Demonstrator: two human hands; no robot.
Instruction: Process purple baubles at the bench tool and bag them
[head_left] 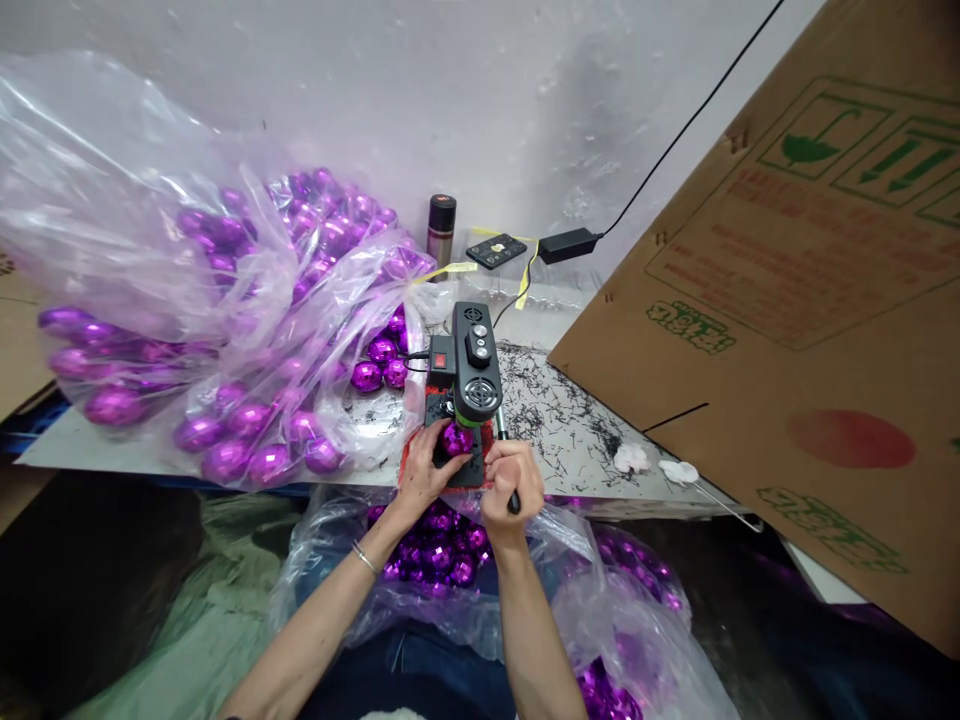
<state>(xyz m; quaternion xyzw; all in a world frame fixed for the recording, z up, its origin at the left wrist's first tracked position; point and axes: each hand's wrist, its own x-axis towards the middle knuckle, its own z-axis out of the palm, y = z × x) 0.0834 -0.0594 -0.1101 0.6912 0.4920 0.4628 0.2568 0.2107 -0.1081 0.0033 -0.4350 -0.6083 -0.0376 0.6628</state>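
Cool, diffuse light brightens the pale grey wall [360, 90]. White glare streaks the clear plastic bag [97, 150] at left; shiny purple faceted balls [227, 460] glint. Near corners are dark. The brown cardboard box [757, 390] at right looks stretched, its print soft.

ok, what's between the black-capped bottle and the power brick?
Between bottle and power brick: a flat black patterned slab, plus yellow strips. Head view.

Showing a pale greyish wall [315, 60] across the far side, catching soft, uneven light, bearing small marks and a darker smudged patch right of centre. Running a pale worktop [67, 450] along it. Dimming to near-black below the near edge, too dark for making out detail.
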